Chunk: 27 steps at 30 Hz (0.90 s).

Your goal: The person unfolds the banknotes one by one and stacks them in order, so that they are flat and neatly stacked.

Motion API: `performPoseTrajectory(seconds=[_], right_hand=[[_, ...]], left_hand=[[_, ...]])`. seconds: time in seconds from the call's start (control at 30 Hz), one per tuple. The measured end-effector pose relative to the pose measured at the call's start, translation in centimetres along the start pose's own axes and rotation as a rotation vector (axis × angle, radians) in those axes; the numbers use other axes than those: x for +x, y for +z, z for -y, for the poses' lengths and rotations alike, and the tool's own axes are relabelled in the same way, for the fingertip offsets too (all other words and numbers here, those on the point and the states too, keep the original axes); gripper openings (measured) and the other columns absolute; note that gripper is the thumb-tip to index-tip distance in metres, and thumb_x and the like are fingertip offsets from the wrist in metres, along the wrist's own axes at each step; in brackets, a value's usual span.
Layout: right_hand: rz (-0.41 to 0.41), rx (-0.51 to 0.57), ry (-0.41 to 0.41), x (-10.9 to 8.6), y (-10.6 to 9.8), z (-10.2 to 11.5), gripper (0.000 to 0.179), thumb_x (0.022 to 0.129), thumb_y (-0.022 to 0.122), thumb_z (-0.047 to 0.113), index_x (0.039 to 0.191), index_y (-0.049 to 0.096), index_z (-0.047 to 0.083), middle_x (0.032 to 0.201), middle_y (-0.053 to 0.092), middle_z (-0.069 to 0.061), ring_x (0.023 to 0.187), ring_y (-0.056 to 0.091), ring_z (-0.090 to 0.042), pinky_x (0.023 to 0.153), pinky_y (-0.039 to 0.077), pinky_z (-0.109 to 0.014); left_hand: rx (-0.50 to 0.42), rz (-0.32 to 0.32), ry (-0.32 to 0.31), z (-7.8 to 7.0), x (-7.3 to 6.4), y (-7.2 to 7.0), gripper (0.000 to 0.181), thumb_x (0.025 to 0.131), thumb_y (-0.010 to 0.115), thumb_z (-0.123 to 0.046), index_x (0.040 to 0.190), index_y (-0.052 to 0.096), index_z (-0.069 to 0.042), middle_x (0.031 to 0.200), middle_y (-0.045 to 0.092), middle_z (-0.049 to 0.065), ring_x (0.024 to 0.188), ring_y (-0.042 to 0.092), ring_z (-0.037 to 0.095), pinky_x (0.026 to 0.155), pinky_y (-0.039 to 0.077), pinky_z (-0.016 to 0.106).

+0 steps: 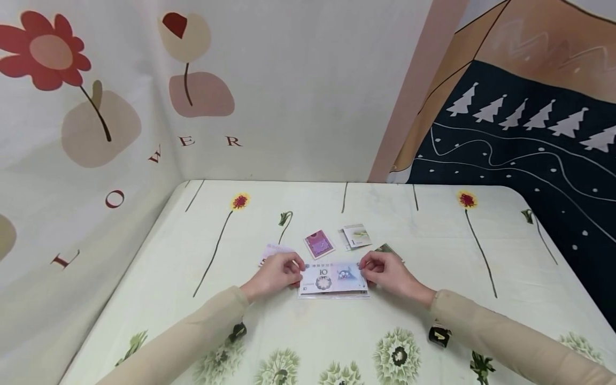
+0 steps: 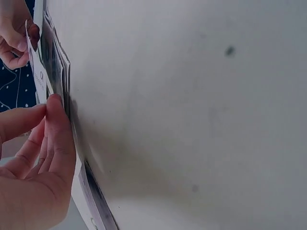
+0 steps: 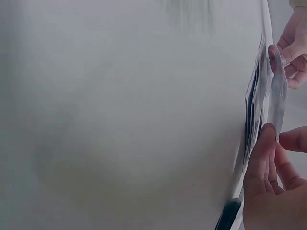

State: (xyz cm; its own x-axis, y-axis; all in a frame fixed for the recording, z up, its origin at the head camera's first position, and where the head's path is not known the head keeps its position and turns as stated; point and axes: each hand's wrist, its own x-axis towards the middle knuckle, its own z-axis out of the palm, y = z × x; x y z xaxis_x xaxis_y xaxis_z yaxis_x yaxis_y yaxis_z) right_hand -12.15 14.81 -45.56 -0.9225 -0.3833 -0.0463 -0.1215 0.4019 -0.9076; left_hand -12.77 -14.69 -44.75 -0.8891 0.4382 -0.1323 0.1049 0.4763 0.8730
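A pale blue-violet banknote marked 10 (image 1: 332, 275) is held at both ends, slightly raised above other flat notes (image 1: 333, 295) on the table. My left hand (image 1: 275, 277) pinches its left end between thumb and fingertips, seen close up in the left wrist view. At the opposite end, my right hand (image 1: 393, 277) pinches the note the same way. The right wrist view shows the lifted note (image 3: 278, 96) edge-on, beside a layered stack of notes (image 3: 253, 103). Part of a pale purple note (image 1: 275, 249) shows behind my left hand, and a dark green one (image 1: 387, 249) behind my right.
Beyond the hands lie a folded purple note (image 1: 320, 244) and a pale note marked 1 (image 1: 357, 236), with another piece under it. A flower-patterned cloth (image 1: 159, 267) covers the table. Printed fabric (image 1: 298, 96) hangs along the back and left sides.
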Motion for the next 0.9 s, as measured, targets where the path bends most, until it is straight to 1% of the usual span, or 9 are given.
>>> performPoseTrajectory(seconds=[0.13, 0.23, 0.4, 0.67, 0.9], right_hand=[[0.011, -0.023, -0.025, -0.2, 0.4, -0.4, 0.010, 0.087, 0.064, -0.003, 0.096, 0.064, -0.001, 0.076, 0.063, -0.006, 0.061, 0.060, -0.017, 0.050, 0.050, -0.024], [0.020, -0.019, -0.037, -0.2, 0.6, -0.7, 0.011, 0.087, 0.064, -0.003, 0.098, 0.064, -0.001, 0.075, 0.063, -0.005, 0.059, 0.060, -0.017, 0.050, 0.050, -0.025], [0.022, -0.010, -0.042, -0.2, 0.9, -0.8, 0.010, 0.088, 0.063, -0.003, 0.098, 0.063, -0.002, 0.074, 0.062, -0.005, 0.058, 0.060, -0.017, 0.050, 0.050, -0.025], [0.010, -0.034, -0.018, -0.3, 1.0, -0.8, 0.009, 0.088, 0.064, -0.001, 0.097, 0.064, 0.000, 0.075, 0.060, -0.004, 0.059, 0.060, -0.016, 0.051, 0.050, -0.024], [0.001, -0.077, -0.040, -0.2, 1.1, -0.9, 0.007, 0.088, 0.066, 0.005, 0.095, 0.064, 0.002, 0.071, 0.058, -0.001, 0.054, 0.057, -0.013, 0.049, 0.047, -0.023]], left_hand=[[0.014, 0.013, 0.025, 0.2, -0.2, 0.1, 0.011, 0.085, 0.064, 0.010, 0.091, 0.063, 0.000, 0.073, 0.062, 0.005, 0.062, 0.062, 0.017, 0.056, 0.052, 0.024], [0.013, 0.017, 0.031, 0.3, -0.3, 0.2, 0.011, 0.086, 0.063, 0.009, 0.091, 0.062, 0.000, 0.073, 0.061, 0.006, 0.062, 0.061, 0.016, 0.055, 0.052, 0.025], [0.007, 0.013, 0.020, 0.1, -0.3, 0.2, 0.010, 0.086, 0.061, 0.010, 0.092, 0.062, 0.001, 0.073, 0.060, 0.006, 0.062, 0.061, 0.017, 0.056, 0.053, 0.026], [0.016, 0.019, 0.009, 0.0, -0.1, 0.3, 0.010, 0.086, 0.062, 0.009, 0.092, 0.063, 0.001, 0.073, 0.060, 0.004, 0.061, 0.061, 0.016, 0.054, 0.053, 0.026], [0.065, 0.027, -0.009, -0.2, 0.1, 0.3, 0.008, 0.087, 0.064, 0.005, 0.091, 0.064, -0.001, 0.074, 0.060, 0.003, 0.059, 0.057, 0.012, 0.052, 0.050, 0.024]])
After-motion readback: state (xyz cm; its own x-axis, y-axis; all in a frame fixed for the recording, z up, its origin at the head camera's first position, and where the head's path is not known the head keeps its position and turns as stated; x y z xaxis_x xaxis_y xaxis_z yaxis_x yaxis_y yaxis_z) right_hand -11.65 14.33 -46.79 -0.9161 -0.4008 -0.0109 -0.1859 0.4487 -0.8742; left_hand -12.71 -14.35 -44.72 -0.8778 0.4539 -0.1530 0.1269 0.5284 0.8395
